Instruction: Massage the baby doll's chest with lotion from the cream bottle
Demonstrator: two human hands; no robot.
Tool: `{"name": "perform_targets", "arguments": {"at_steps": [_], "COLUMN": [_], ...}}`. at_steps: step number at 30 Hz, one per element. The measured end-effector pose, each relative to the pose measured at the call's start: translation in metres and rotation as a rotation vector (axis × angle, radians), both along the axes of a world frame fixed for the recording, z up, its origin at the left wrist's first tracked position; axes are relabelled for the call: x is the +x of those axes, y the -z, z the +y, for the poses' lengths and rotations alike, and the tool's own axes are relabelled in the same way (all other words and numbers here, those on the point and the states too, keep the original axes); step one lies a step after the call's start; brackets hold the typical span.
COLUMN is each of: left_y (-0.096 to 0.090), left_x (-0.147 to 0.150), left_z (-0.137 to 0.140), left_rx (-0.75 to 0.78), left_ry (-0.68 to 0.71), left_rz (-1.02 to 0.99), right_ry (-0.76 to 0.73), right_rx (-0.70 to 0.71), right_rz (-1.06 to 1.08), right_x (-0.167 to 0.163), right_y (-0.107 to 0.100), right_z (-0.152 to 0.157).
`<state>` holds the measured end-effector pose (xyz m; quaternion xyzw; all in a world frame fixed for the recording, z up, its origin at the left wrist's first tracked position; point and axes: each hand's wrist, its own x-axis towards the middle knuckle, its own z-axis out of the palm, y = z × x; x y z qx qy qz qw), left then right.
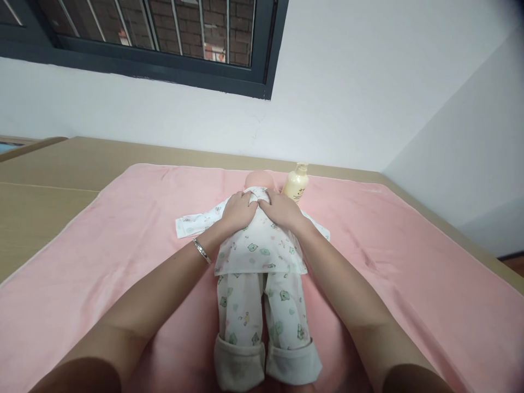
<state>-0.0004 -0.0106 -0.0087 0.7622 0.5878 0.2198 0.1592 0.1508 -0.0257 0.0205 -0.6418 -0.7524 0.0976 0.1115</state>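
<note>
A baby doll [259, 178] lies stretched out, its bald head at the far end. It wears a white top [262, 248] printed with small green figures and matching trousers [284, 305] with turned-up cuffs. My left hand [239, 212] rests on the left side of the doll's upper body, fingers laid flat over the cloth. Opposite it, my right hand [284, 212] lies flat on the right side. The two thumbs come close together near the top's neckline. Whether the doll is face up or face down I cannot tell.
A pale yellow pump bottle [295, 184] stands just beyond my right hand. Beneath the doll spreads a pink blanket [135, 245] on a tan surface [49, 199]. Behind are a white wall [335, 93] and a dark-framed window [262, 71] with bars.
</note>
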Motion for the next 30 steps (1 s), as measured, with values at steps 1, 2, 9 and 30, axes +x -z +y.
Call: {"name": "perform_targets", "arguments": {"at_steps": [1, 2, 9, 30], "left_y": [0.000, -0.001, -0.003, -0.003], "left_x": [0.000, 0.000, 0.000, 0.000], "left_z": [0.000, 0.000, 0.000, 0.001], "left_rx": [0.002, 0.003, -0.003, 0.079], "left_ry": [0.001, 0.003, 0.000, 0.034], "left_rz": [0.003, 0.008, 0.049, -0.031], "right_ry": [-0.004, -0.013, -0.043, -0.104], "right_rx": [0.015, 0.038, 0.095, 0.187], "right_rz": [-0.019, -0.046, -0.104, -0.170], "right_x": [-0.001, -0.003, -0.010, -0.006], "right_y": [0.002, 0.003, 0.010, -0.001], "right_z": [-0.001, -0.002, -0.003, -0.005]}}
